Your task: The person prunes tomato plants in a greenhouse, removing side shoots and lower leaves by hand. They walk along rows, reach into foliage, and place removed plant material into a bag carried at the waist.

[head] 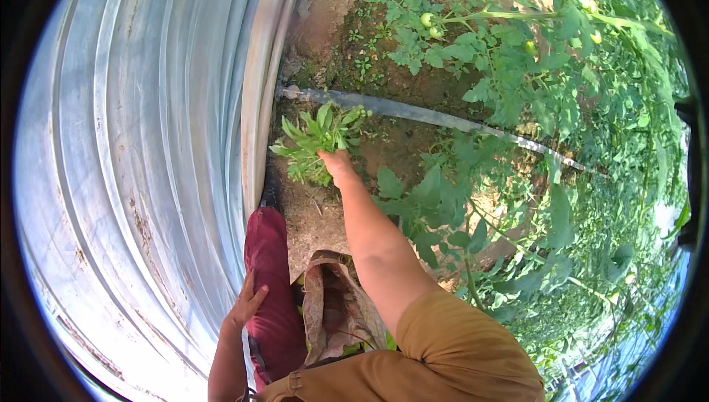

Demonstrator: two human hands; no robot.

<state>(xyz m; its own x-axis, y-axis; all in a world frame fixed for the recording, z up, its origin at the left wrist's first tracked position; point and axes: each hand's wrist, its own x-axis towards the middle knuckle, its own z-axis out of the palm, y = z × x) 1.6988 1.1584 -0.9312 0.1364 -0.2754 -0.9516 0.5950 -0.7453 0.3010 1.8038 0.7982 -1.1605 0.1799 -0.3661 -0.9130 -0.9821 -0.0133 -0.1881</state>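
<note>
Low over the soil, my right hand (pixel 337 165) is closed around a bunch of leafy green plants (pixel 318 136). Whether their roots are still in the ground is hidden by the leaves. My left hand (pixel 248 301) holds nothing and rests against the leg of my maroon trousers (pixel 267 269), thumb apart from the fingers. Between my legs and my right arm, a worn, dirt-stained sack (pixel 321 313) stands with its mouth gaping; some green leaves show at its lower edge.
Plastic sheeting (pixel 149 152) forms a wall along the left. A flat irrigation hose (pixel 410 109) crosses the soil ahead. Tomato plants (pixel 493 80) with green tomatoes (pixel 427 19) crowd the right, and their leafy stems reach close to my right arm. Small seedlings (pixel 363 65) grow beyond the hose.
</note>
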